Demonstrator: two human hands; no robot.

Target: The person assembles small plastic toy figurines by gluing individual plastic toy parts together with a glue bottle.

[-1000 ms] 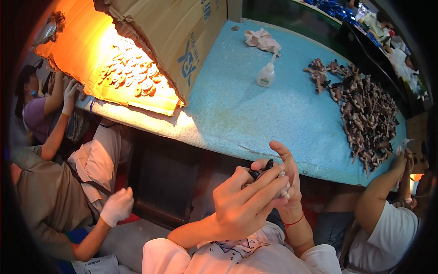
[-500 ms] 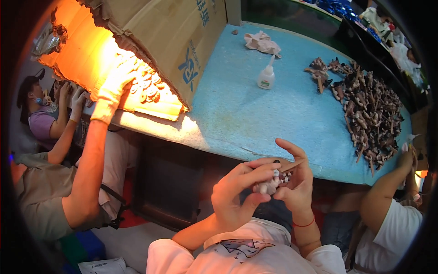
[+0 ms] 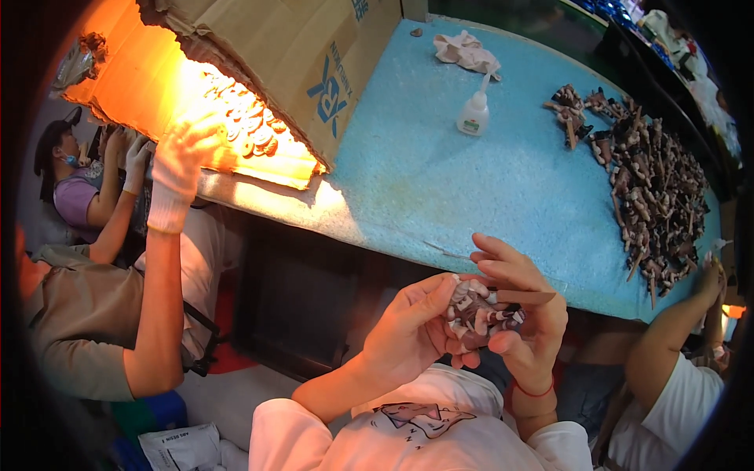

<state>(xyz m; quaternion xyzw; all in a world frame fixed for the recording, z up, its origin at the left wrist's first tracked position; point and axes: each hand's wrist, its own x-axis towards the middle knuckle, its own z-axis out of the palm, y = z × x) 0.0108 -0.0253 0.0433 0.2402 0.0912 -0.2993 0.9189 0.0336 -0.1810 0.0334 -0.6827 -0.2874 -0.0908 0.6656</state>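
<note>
Just off the table's near edge, my two hands hold a small painted figurine (image 3: 474, 315) between them. It is pale and grey-brown, and a flat brown piece like a blade juts from it to the right. My left hand (image 3: 416, 318) pinches its left side, thumb on top. Around its right end curls my right hand (image 3: 534, 314), thumb against the lower side and upper fingers partly lifted. Fingers cover some of the figurine. Beyond my hands on the blue table (image 3: 440, 196) stands a white squeeze bottle (image 3: 473, 115) with a thin nozzle.
A large pile of similar figurines (image 3: 658, 196) covers the table's right side. A crumpled cloth (image 3: 465, 53) lies behind the bottle. At left, a co-worker's gloved hand (image 3: 184, 157) reaches into a brightly lit, torn cardboard box (image 3: 314, 86) holding several small parts. Another person's arm (image 3: 679, 314) is at right.
The figurine has turned in my hands, and its brown piece now points right. My left thumb has moved on top of it. The co-worker's gloved hand has drawn back slightly.
</note>
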